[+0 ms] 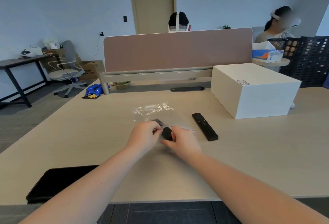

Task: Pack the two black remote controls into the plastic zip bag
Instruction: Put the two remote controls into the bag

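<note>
The left hand pinches the near edge of the plastic zip bag, fingers narrowed on the film at its mouth. The right hand is closed around the first black remote, whose far end already shows dimly through the plastic while its near end sits between both hands. So one remote looks partly inside the bag, which lies flat on the table and stretches away from the person.

The second black remote lies on the table just right of the hands, untouched, pointing away at a slant.

The likely trouble is the thin film: if the left hand's pinch slips or catches both layers, the mouth could close and the remote would push the bag forward instead of sliding in. The bag may also bunch, leaving little room for the second remote. A white box stands well beyond to the right, and a dark tablet lies near the table's front edge.
</note>
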Motion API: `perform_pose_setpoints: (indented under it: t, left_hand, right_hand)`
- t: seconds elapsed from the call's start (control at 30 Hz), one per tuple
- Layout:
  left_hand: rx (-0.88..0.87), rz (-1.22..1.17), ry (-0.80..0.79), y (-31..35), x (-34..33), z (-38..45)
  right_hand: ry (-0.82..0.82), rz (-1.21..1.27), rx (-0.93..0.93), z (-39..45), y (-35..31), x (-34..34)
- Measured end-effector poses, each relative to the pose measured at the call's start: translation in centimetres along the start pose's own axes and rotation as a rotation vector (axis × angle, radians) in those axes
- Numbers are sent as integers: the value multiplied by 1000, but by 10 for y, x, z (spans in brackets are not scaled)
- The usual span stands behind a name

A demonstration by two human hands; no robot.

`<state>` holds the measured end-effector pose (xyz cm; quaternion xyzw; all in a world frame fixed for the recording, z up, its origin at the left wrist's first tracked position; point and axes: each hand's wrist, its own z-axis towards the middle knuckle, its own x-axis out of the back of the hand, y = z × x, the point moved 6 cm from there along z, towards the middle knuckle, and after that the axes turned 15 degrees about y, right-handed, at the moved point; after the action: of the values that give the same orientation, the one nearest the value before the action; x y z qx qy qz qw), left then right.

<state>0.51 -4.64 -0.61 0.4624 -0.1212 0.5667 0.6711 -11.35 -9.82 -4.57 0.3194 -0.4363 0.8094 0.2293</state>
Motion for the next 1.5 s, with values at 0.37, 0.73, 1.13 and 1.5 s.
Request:
perform_pose_setpoints:
  t: [0.37,0.73,1.13,1.5]
  left_hand:
    - [9,41,-44,-24,-4,0]
    - [32,22,-67,-32,-10,0]
    - [29,19,-32,-31,-8,-1]
    - [-53,61,93,-17,-3,-1]
  right_hand:
    - [-60,-73,173,11,-3,-35]
    - [-135,-196,230,15,-4,-56]
    - [494,2,159,4,36,30]
    - [255,-360,-342,1,100,37]
